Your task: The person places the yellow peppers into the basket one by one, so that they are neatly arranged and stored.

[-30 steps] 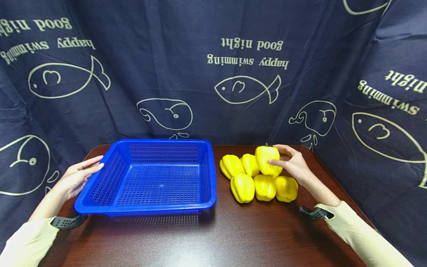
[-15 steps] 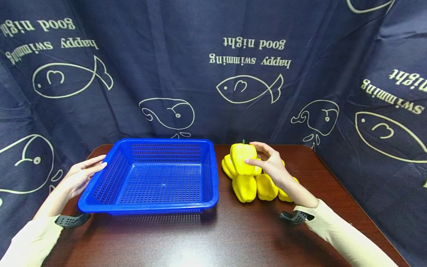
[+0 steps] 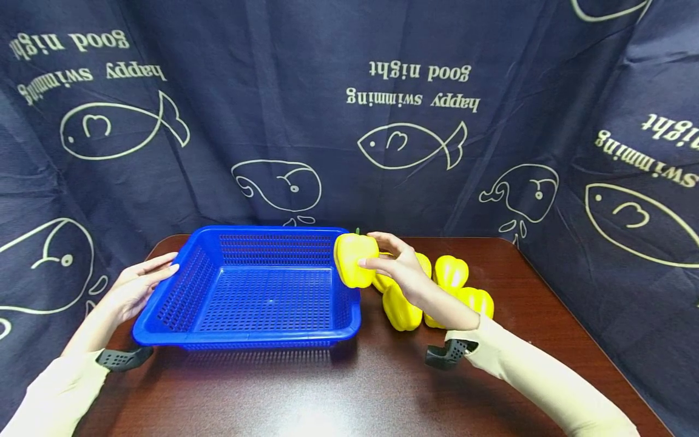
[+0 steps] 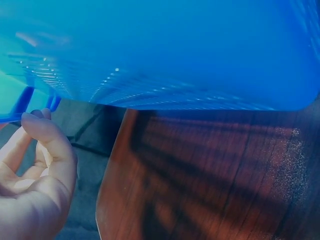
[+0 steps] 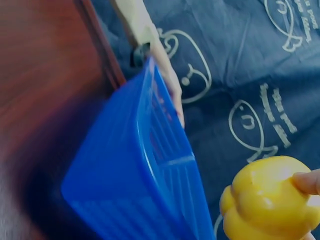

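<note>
Head view: A person holds a yellow bell pepper (image 3: pixel 355 260), green stem up, at the right side of a blue plastic basket (image 3: pixel 246 337) on a dark wood table (image 3: pixel 377 394). The right hand (image 3: pixel 401 270) pinches the pepper between thumb and fingers, and the pepper covers part of the basket's right rim. The left hand (image 3: pixel 135 291) grips the opposite rim, so the two hands stand well apart with the basket between them. Inside the basket, from where I stand, the perforated floor and slotted walls show plainly. More yellow peppers (image 3: pixel 401 309) lie grouped on the table just right of the basket, some partly hidden by the right hand and forearm. A navy cloth (image 3: pixel 415 200) printed with fish and upside-down lettering hangs behind.

Left wrist view: Thumb and fingers meet at a blue edge of the basket, whose wall fills the upper part of the scene above the reddish-brown tabletop.

Right wrist view: The thumb presses the pepper's glossy side at lower right; much of that hand is out of sight. The basket appears corner-on, a gap showing between it and the pepper, with the left hand along its far side.
</note>
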Demonstrator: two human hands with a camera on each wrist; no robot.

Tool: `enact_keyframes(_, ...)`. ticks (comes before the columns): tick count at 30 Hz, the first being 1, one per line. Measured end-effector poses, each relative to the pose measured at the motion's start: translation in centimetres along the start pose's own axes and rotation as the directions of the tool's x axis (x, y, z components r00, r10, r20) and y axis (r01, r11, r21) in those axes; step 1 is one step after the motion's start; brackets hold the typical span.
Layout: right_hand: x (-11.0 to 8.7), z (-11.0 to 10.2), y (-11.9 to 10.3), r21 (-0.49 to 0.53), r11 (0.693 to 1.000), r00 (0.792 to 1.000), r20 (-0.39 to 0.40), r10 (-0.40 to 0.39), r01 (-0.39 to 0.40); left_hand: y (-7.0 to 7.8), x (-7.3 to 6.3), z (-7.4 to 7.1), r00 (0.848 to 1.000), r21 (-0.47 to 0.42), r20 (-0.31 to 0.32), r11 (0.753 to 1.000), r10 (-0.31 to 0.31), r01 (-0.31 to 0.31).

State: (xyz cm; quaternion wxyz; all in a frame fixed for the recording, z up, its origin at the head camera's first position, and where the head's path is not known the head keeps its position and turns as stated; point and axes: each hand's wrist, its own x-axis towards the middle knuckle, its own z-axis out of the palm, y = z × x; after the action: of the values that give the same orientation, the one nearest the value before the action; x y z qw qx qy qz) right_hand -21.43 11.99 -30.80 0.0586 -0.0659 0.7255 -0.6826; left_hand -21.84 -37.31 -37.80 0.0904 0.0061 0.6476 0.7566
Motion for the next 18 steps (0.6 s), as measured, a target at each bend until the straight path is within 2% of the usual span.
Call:
enact_keyframes(8, 0.9, 3.5, -0.9, 0.085, 0.994, 0.994, 0.083, 0.067, -0.074, -0.1, 0.0, 0.1, 1.000, -0.012, -0.009, 1.000, 0.008, -0.008)
enact_keyframes(18, 2.8, 7.3, -2.1, 0.148, 0.965, 0.971, 0.140, 0.194, -0.214, -0.1, -0.1, 0.1, 1.000, -0.024, -0.024, 1.000, 0.001, -0.001)
